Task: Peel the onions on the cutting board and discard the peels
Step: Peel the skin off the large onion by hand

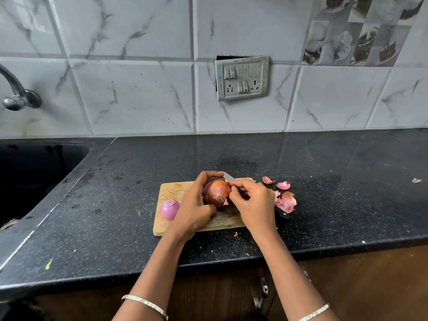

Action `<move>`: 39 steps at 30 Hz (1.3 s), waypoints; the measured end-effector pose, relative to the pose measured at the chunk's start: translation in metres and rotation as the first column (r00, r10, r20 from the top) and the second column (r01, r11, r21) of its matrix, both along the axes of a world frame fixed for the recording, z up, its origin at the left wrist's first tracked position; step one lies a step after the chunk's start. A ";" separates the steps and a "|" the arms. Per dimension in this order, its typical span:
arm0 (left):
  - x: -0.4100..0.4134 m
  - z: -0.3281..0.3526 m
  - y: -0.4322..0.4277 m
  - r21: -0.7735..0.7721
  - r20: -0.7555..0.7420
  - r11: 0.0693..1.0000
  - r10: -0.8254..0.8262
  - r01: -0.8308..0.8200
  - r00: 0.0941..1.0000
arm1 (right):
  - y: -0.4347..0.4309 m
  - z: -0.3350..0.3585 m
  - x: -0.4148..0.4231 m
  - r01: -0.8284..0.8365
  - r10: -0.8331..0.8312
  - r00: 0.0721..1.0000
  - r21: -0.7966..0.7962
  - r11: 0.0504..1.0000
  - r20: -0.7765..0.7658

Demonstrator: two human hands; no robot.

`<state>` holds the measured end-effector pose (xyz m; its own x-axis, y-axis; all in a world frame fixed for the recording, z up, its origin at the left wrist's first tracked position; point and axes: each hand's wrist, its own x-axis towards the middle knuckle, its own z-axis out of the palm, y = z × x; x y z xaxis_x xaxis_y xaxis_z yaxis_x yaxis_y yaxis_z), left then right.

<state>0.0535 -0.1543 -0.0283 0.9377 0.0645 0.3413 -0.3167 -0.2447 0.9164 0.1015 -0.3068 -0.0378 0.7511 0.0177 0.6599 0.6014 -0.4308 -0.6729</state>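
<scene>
Brown-skinned round onion [217,193] held above wooden cutting board [171,191], cradled in left hand [195,205] for steadiness; right hand [253,205] pinching dry skin at top. Peeled purple onion [169,208] beside; pink peels [286,201] dropped on black counter [347,181].

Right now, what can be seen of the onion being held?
The held onion is round, with dry orange-brown skin mostly still on and some purple showing at its left side. It sits just above the cutting board. The left hand grips it, while the right hand pinches a strip of skin at its top.
</scene>
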 end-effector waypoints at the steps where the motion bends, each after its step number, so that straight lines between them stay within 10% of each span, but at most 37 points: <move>1: 0.001 -0.001 0.000 0.005 -0.001 1.000 0.002 -0.002 1.000 | -0.001 0.000 0.000 0.001 -0.001 1.000 0.020 1.000 -0.021; 12: 0.004 0.000 0.002 0.002 -0.079 1.000 0.004 -0.004 0.997 | -0.002 -0.001 0.003 0.034 -0.030 0.999 0.135 0.990 -0.032; 19: 0.006 -0.006 0.004 -0.018 -0.062 1.000 -0.024 0.023 0.998 | -0.006 0.002 0.001 0.322 -0.321 0.947 0.075 0.944 -0.025; 39: 0.006 -0.003 0.002 -0.029 0.033 0.999 -0.030 0.031 0.999 | 0.000 0.010 -0.013 -0.281 0.268 0.952 -0.075 0.957 -0.147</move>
